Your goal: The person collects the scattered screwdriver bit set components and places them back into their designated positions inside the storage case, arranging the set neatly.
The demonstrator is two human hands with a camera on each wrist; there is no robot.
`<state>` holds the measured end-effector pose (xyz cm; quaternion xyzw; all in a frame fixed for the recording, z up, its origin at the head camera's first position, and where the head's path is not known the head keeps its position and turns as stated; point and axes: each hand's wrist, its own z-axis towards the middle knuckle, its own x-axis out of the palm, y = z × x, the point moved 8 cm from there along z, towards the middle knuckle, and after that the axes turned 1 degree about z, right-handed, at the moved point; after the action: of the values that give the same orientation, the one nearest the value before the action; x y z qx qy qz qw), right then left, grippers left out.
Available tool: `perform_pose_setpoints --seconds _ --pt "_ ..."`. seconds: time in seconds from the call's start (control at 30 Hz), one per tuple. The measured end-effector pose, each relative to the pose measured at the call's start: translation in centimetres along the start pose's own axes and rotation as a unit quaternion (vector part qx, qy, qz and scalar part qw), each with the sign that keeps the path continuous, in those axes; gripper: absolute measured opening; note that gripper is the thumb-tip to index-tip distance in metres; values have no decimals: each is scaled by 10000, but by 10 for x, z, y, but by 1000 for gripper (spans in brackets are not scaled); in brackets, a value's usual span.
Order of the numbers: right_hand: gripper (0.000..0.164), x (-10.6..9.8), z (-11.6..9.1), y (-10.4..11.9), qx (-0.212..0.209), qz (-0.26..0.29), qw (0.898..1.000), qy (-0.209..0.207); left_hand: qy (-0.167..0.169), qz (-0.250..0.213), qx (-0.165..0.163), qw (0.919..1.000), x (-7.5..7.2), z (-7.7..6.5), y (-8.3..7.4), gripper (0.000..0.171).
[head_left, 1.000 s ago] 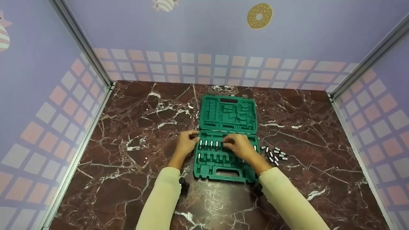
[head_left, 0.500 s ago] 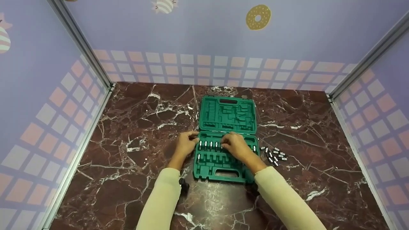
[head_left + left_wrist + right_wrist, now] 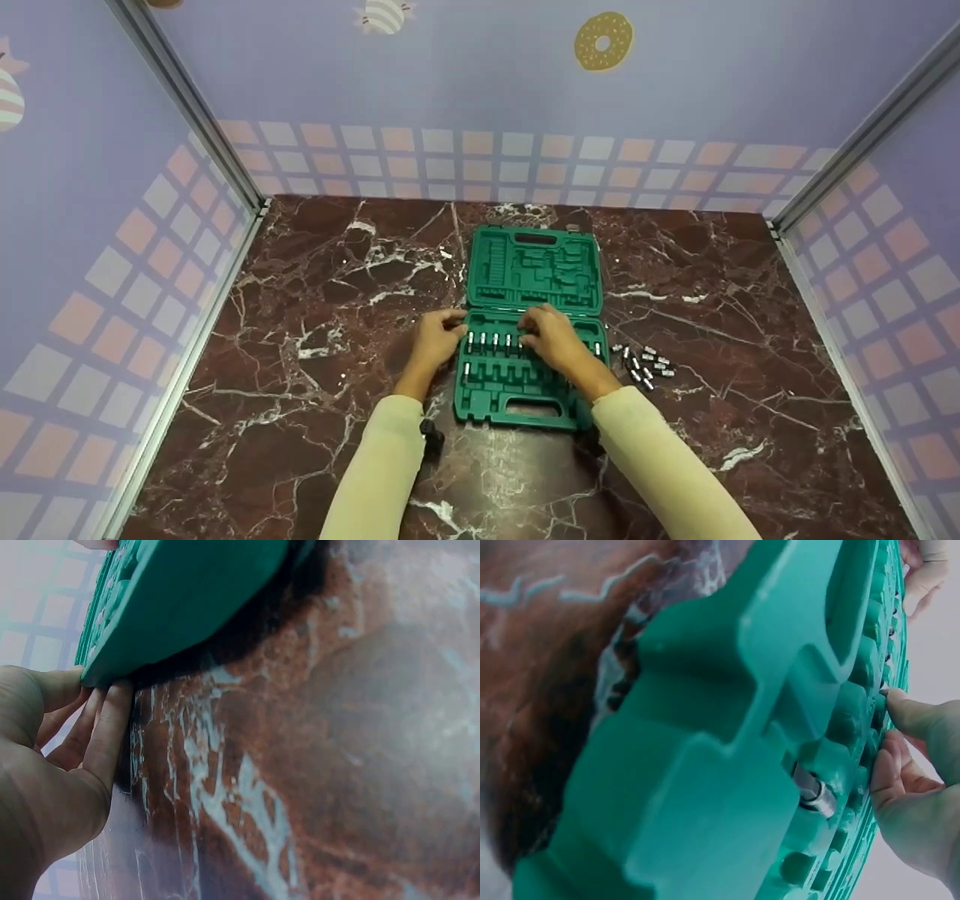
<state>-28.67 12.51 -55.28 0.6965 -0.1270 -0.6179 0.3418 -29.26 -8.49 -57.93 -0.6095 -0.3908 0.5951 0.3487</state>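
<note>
An open green plastic tool case lies on the marble-patterned table. My left hand holds its left edge; in the left wrist view the thumb is at the upper rim and the fingers lie against the side below. My right hand reaches into the upper row of slots, its fingers curled at a small bit socket that they partly hide. Several bit sockets stand in that row to the left. The right wrist view shows a silver bit socket seated in a slot nearer the case's front.
Several loose bit sockets lie on the table just right of the case. The moulded lid is laid back toward the wall. Patterned panels enclose the back and both sides.
My right hand has shifted slightly left and away from my body over the upper row, and a bit socket now shows beside its thumb. My left hand stays at the case edge.
</note>
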Motion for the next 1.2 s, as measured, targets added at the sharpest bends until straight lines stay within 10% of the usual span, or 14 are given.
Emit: perform_pose_setpoints --seconds 1.2 --pt "22 -29 -25 -13 -263 708 9949 -674 6 -206 52 9998 1 1 0 23"
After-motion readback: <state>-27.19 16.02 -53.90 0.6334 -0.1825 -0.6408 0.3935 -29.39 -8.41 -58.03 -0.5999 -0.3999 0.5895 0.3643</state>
